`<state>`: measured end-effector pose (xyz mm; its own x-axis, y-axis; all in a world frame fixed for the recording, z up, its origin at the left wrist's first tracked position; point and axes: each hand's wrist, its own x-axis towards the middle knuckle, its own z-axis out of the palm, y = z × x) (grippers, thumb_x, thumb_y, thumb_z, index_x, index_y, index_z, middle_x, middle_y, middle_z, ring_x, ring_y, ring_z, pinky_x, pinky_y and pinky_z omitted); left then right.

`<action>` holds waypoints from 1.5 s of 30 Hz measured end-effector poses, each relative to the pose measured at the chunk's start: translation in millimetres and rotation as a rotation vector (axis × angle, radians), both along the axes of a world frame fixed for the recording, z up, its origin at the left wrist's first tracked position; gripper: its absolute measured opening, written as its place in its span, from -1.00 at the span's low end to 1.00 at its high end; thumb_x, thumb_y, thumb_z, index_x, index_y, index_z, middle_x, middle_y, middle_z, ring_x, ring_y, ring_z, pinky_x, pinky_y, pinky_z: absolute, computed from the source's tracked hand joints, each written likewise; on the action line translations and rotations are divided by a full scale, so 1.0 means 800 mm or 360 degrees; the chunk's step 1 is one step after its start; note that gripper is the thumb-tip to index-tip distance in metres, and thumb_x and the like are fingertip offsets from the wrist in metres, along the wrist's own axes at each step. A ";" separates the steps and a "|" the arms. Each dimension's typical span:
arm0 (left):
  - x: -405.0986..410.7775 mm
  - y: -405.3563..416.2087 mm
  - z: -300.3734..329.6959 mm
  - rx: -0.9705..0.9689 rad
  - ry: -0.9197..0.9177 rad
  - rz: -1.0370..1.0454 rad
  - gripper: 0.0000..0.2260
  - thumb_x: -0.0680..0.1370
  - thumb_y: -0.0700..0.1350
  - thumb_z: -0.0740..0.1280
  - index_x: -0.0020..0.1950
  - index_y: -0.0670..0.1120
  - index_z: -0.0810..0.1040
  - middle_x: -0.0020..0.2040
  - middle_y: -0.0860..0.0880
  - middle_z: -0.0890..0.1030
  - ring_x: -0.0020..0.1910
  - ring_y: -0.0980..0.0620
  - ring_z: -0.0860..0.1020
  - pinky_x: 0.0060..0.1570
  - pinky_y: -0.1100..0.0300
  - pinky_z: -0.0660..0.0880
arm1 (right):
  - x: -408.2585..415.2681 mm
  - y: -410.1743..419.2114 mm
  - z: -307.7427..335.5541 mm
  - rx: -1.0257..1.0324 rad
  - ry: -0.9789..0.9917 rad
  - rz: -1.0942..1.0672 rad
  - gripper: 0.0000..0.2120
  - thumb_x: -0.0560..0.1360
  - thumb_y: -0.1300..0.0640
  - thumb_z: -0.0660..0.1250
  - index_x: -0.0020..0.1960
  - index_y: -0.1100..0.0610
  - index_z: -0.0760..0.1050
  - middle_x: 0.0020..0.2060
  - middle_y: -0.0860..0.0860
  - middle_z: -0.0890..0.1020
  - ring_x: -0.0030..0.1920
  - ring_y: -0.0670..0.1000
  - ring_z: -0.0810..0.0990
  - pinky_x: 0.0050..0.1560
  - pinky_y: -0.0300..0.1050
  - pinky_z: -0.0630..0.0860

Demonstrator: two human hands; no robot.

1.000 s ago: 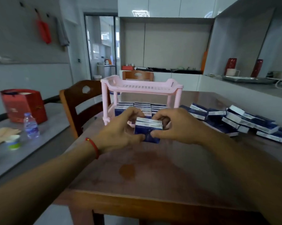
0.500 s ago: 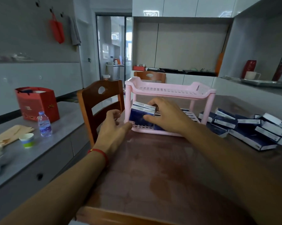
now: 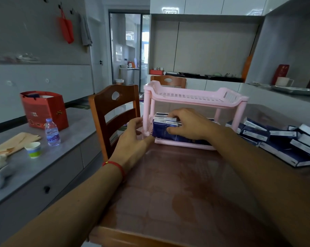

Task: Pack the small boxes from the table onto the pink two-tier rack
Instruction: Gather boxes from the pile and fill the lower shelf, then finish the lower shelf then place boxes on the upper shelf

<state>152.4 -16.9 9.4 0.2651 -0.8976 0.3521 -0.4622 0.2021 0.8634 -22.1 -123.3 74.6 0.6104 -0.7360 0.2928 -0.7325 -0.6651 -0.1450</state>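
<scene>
Two hands work at the near left corner of the pink rack [image 3: 195, 98]. Your right hand [image 3: 189, 124] reaches into the lower tier, fingers and thumb curled round a blue box [image 3: 162, 130] standing upright there, touching other boxes behind it. Your left hand [image 3: 135, 139] clasps the rack's near left post [image 3: 147, 113], a red string [image 3: 117, 166] on its wrist. To the right, more loose boxes [image 3: 282, 139] lie heaped on the bench [image 3: 177, 193]. A wooden chair [image 3: 113, 111] stands left of the rack.

Single head-worn view (wide-angle), looking forward and down across the surface [image 3: 177, 184]; hands [image 3: 188, 124] near, mid-frame.
</scene>
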 end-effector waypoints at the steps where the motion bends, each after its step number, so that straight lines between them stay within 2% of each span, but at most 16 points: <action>1: 0.000 0.000 0.000 0.0001 -0.0001 -0.0002 -0.45 0.55 0.03 0.40 0.48 0.05 0.28 0.39 0.05 0.45 0.18 0.12 0.45 -0.06 0.41 0.35 | 0.002 -0.001 -0.001 -0.0015 0.0027 -0.0014 -0.69 0.40 -0.05 0.45 0.09 0.05 0.59 -0.07 0.03 0.67 -0.12 0.04 0.59 -0.06 0.08 0.60; 7: 0.002 -0.002 -0.003 0.0003 -0.0024 0.0020 -0.47 0.56 -0.02 0.41 0.47 0.04 0.29 0.38 0.05 0.46 0.18 0.12 0.46 -0.12 0.48 0.35 | 0.013 -0.004 -0.014 -0.0198 0.0302 -0.0057 -0.51 0.38 -0.20 0.40 0.22 0.02 0.56 0.10 0.07 0.50 0.12 0.10 0.47 0.09 0.11 0.54; 11: 0.002 -0.004 -0.003 0.0003 -0.0007 0.0030 -0.48 0.56 -0.04 0.41 0.46 0.05 0.29 0.37 0.06 0.46 0.19 0.11 0.47 -0.25 0.49 0.36 | 0.009 -0.003 -0.021 -0.0299 0.0258 -0.0010 -0.35 0.45 -0.21 0.40 0.46 -0.01 0.37 0.35 0.04 0.47 0.30 0.09 0.45 0.26 0.10 0.49; 15: 0.002 -0.006 -0.005 -0.0016 -0.0009 0.0044 -0.49 0.56 -0.03 0.41 0.45 0.05 0.30 0.28 0.11 0.46 0.17 0.12 0.47 -0.24 0.48 0.34 | 0.009 0.002 -0.035 -0.0345 0.0228 0.0225 -0.54 0.59 -0.08 0.31 0.47 -0.09 0.40 0.42 -0.04 0.50 0.37 0.05 0.47 0.38 0.07 0.42; 18: 0.002 -0.007 -0.006 -0.0014 -0.0031 0.0054 -0.49 0.55 -0.04 0.41 0.45 0.05 0.30 0.23 0.15 0.43 0.19 0.10 0.47 -0.26 0.48 0.34 | 0.011 0.002 -0.046 -0.0412 0.0295 0.0174 -0.60 0.62 -0.01 0.27 0.45 -0.05 0.43 0.35 0.00 0.57 0.31 0.10 0.55 0.32 0.09 0.47; 20: 0.002 -0.008 -0.007 -0.0004 -0.0060 0.0058 -0.49 0.55 -0.04 0.41 0.44 0.06 0.29 0.23 0.16 0.43 0.17 0.11 0.47 -0.27 0.50 0.36 | 0.015 0.003 -0.051 -0.0477 0.0317 0.0115 -0.57 0.63 0.02 0.25 0.49 -0.02 0.37 0.40 0.03 0.52 0.36 0.12 0.51 0.36 0.11 0.43; 24: 0.006 -0.008 -0.009 -0.0011 -0.0118 0.0105 -0.46 0.53 -0.05 0.43 0.46 0.04 0.30 0.26 0.16 0.44 0.17 0.11 0.49 -0.01 0.38 0.39 | 0.005 0.015 -0.059 -0.0576 0.0316 0.0144 -0.53 0.67 -0.04 0.14 0.56 0.02 0.25 0.54 0.03 0.33 0.50 0.08 0.33 0.51 0.05 0.20; 25: 0.007 -0.006 -0.009 -0.0053 -0.0125 0.0170 -0.47 0.53 -0.07 0.43 0.46 0.03 0.33 0.26 0.15 0.46 0.17 0.11 0.50 0.05 0.31 0.43 | -0.004 0.020 -0.059 -0.0612 0.0289 0.0167 -0.53 0.67 -0.04 0.13 0.54 0.04 0.28 0.52 0.04 0.36 0.49 0.08 0.35 0.50 0.05 0.21; 27: 0.006 0.000 -0.005 -0.0216 -0.0131 0.0343 -0.57 0.53 -0.14 0.42 0.37 0.00 0.43 0.23 0.09 0.52 0.12 0.09 0.54 0.11 0.20 0.51 | -0.027 0.033 -0.057 -0.0744 0.0264 0.0252 -0.58 0.64 -0.02 0.14 0.43 0.10 0.44 0.39 0.08 0.52 0.35 0.11 0.50 0.39 0.08 0.38; 28: 0.005 0.005 -0.002 -0.0314 -0.0139 0.0423 -0.65 0.53 -0.18 0.40 0.30 -0.02 0.48 0.19 0.05 0.55 0.09 0.08 0.55 0.09 0.19 0.53 | -0.042 0.041 -0.056 -0.0798 0.0274 0.0301 -0.61 0.62 0.00 0.13 0.35 0.12 0.50 0.28 0.08 0.59 0.23 0.12 0.57 0.28 0.09 0.50; 30: 0.001 0.016 0.002 -0.0468 -0.0192 0.0506 -0.77 0.53 -0.24 0.36 0.17 -0.04 0.53 0.08 0.00 0.59 0.02 0.05 0.57 0.03 0.21 0.55 | -0.080 0.053 -0.056 -0.0837 0.0402 0.0350 -0.66 0.59 0.03 0.12 0.21 0.10 0.57 0.09 0.06 0.66 0.02 0.09 0.63 0.01 0.07 0.59; 33: -0.008 0.025 0.003 -0.0572 -0.0426 0.0410 -0.79 0.50 -0.30 0.36 0.05 -0.03 0.54 -0.03 0.01 0.59 -0.08 0.06 0.57 -0.07 0.24 0.55 | -0.149 0.068 -0.061 -0.0844 0.0620 0.0267 -0.70 0.57 0.04 0.11 0.06 0.07 0.61 -0.10 0.02 0.68 -0.17 0.06 0.65 -0.15 0.03 0.64; 36: -0.034 0.029 0.011 -0.0612 -0.0749 0.0174 -0.77 0.46 -0.32 0.37 0.00 -0.01 0.57 -0.07 0.04 0.58 -0.12 0.13 0.56 -0.15 0.31 0.51 | -0.228 0.073 -0.064 -0.0791 0.0550 0.0084 -0.62 0.56 -0.02 0.08 0.03 0.08 0.64 -0.12 0.03 0.71 -0.21 0.04 0.68 -0.21 -0.09 0.65; 40: -0.109 0.021 0.032 -0.0663 -0.0978 -0.0264 -0.75 0.34 -0.27 0.32 -0.04 -0.03 0.59 -0.12 0.08 0.56 -0.12 0.17 0.52 -0.15 0.31 0.46 | -0.326 0.064 -0.070 -0.0713 0.0208 -0.0401 -0.74 0.51 -0.08 0.14 -0.03 -0.01 0.57 -0.18 -0.04 0.64 -0.23 0.00 0.59 -0.28 -0.10 0.55; 43: -0.184 0.005 0.032 -0.0637 -0.1089 -0.0547 -0.71 0.31 -0.21 0.29 -0.01 -0.01 0.58 -0.08 0.08 0.54 -0.10 0.13 0.50 -0.07 0.30 0.42 | -0.368 0.048 -0.063 -0.0454 -0.0156 -0.0891 -0.83 0.46 -0.12 0.32 -0.04 -0.04 0.52 -0.15 -0.08 0.58 -0.15 -0.03 0.54 -0.20 -0.05 0.54; 45: -0.230 -0.015 0.027 -0.0625 -0.1141 -0.0652 -0.69 0.35 -0.16 0.27 0.05 0.02 0.58 -0.01 0.09 0.54 -0.02 0.10 0.51 0.04 0.27 0.44 | -0.377 0.040 -0.060 -0.0380 -0.0135 -0.1059 -0.75 0.47 -0.17 0.34 -0.01 -0.02 0.51 -0.12 -0.07 0.57 -0.12 -0.02 0.54 -0.23 -0.08 0.49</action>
